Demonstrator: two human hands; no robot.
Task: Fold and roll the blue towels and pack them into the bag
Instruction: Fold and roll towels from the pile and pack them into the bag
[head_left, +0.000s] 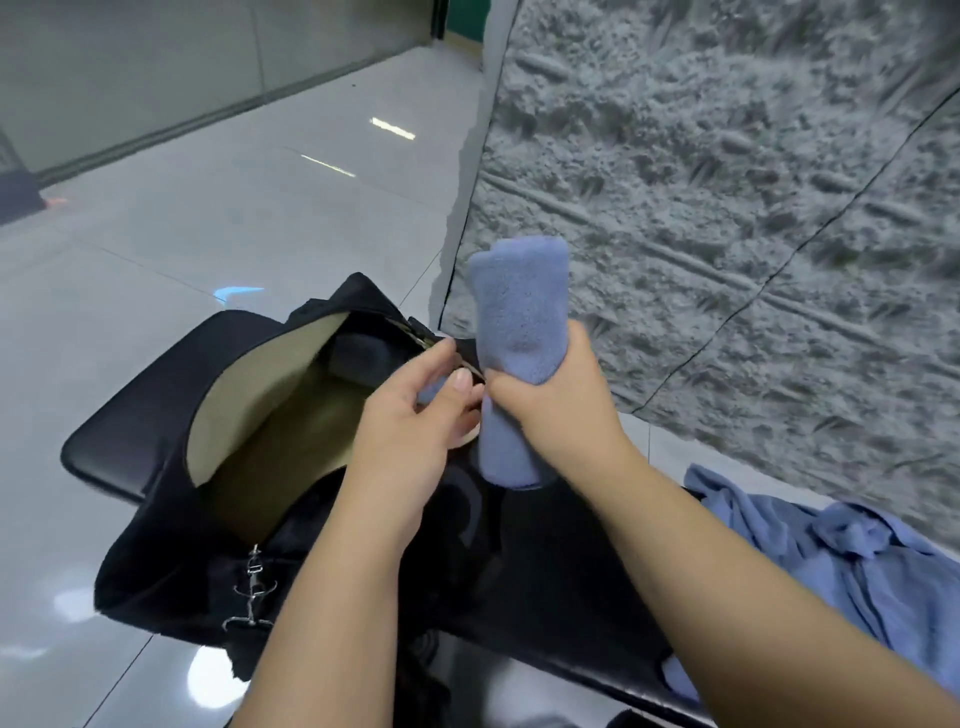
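Observation:
My right hand grips a rolled blue towel around its middle and holds it upright just right of the bag's mouth. A black bag with a beige lining lies open on a black bench, with a dark rolled item inside at its far end. My left hand pinches the right edge of the bag's opening near the zipper. More blue towels lie loose in a crumpled heap on the bench at the right.
The black padded bench stands on a glossy tiled floor. A grey textured wall panel rises close behind on the right. Metal strap clips hang on the bag's near side.

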